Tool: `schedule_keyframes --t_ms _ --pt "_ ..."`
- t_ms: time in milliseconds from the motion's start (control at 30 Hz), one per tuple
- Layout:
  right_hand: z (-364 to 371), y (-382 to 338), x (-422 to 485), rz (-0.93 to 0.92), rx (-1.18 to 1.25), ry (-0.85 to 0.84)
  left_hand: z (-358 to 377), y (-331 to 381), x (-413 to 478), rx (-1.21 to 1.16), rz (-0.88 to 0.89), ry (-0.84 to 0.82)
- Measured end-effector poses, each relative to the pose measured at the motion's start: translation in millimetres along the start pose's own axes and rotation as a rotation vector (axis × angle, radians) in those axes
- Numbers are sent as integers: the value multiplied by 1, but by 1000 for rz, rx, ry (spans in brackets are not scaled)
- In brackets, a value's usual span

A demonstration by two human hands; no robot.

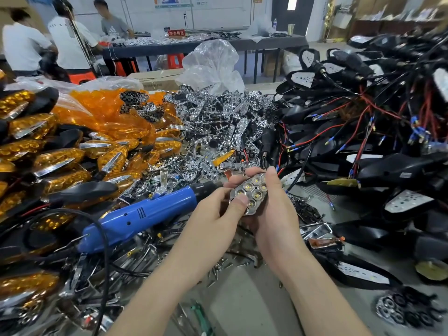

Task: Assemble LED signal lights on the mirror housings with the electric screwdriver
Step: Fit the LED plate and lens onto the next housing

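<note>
Seen from the head, both arms reach in from the near edge of the bench (247, 301) and meet over its middle. The left hand (215, 214) comes in from the lower left with its back turned up. Its fingers are curled, and its thumb presses flat on the lower left corner of the LED plate (252, 194). The right hand (276, 214) comes in from the lower right and cups the plate from below. Its thumb lies along the plate's right edge and points away from the person, and its fingertips (232, 183) peek out past the plate's far side. So both hands grip the same shiny plate, and it is held up above the bench with its round lights facing the camera. The blue screwdriver (145, 214) lies on loose metal bits just left of the left hand, with its dark nose toward the hands. A black cord (104, 251) loops from its back end toward the near edge. Small screws (223, 265) lie on the bench under the wrists. Finished orange lights (60, 161) are heaped along the left edge, with loose orange covers (109, 117) behind them. A heap of shiny plates (218, 122) sits in the middle toward the far edge. Black housings (378, 166) with red and black wires fill the right side.
</note>
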State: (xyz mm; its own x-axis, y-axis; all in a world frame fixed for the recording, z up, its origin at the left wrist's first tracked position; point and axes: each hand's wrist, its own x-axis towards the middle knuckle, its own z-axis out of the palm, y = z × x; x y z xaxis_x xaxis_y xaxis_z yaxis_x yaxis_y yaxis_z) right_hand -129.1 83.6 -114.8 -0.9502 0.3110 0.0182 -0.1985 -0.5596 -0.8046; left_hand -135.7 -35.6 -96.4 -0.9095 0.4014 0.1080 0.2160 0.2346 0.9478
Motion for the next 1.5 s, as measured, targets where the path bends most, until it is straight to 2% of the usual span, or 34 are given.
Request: schedule_keyframes --t_ms 167,300,367,433,500,667,967,1133,1300,1500 --pt "3 -3 -1 69 75 -39 -1 -3 -4 9 38 -38" --pt "2 -3 -2 56 11 -79 -3 -3 -6 -4 59 -53" --pt "0 1 -3 -49 -148 -63 -3 -4 -6 -16 54 -51" --pt "2 2 -8 -219 -423 -46 -5 -4 -6 -6 47 -42" --pt "2 6 -12 -344 -566 -70 -8 -6 -6 2 46 -39" --pt "4 10 -18 -420 -658 -122 -14 -6 -10 -20 57 -55" --pt "9 6 -27 -571 -771 -19 -11 -2 -11 -108 105 -146" --pt "11 4 -28 -556 -770 4 -9 -3 -12 -156 83 -140" --pt "13 4 -26 -556 -748 24 -5 -2 -10 -86 115 -115" --pt "13 6 -22 -457 -696 28 -11 -1 -9 -15 53 -88"
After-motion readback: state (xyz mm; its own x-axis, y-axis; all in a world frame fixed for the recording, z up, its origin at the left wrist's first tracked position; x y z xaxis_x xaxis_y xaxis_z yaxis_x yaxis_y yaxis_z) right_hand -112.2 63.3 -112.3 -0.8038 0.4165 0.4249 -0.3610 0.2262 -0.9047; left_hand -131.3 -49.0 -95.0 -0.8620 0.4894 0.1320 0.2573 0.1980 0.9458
